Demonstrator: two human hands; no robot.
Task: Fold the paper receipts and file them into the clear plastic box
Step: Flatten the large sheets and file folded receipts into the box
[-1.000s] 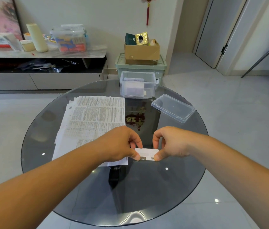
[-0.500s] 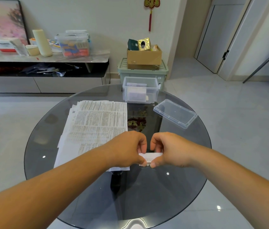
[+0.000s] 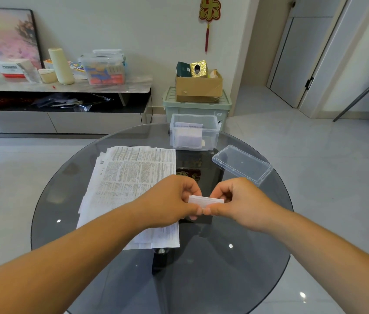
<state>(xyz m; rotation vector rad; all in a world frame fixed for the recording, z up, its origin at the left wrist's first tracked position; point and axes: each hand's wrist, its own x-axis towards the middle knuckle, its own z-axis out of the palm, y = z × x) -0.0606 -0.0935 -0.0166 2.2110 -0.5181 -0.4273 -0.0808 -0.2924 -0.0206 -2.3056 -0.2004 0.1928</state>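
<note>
Glass table, tiled floor | left hand and right hand pinch folded receipt | receipt stack alongside

Round glass bench, frame centre, bearing a stack of printed receipts centre-left, clear plastic box at top, loose lid upper right.

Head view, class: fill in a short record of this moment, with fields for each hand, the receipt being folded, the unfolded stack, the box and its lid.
left hand: fingers pinch the left end of the folded receipt
right hand: fingers pinch its right end
folded receipt: small white strip held between both hands
stack of receipts: unfolded, flat on the glass table, left of the hands
clear plastic box: open, at the table's far edge, folded papers inside
lid: off, lying on the table to the right of the box
</note>
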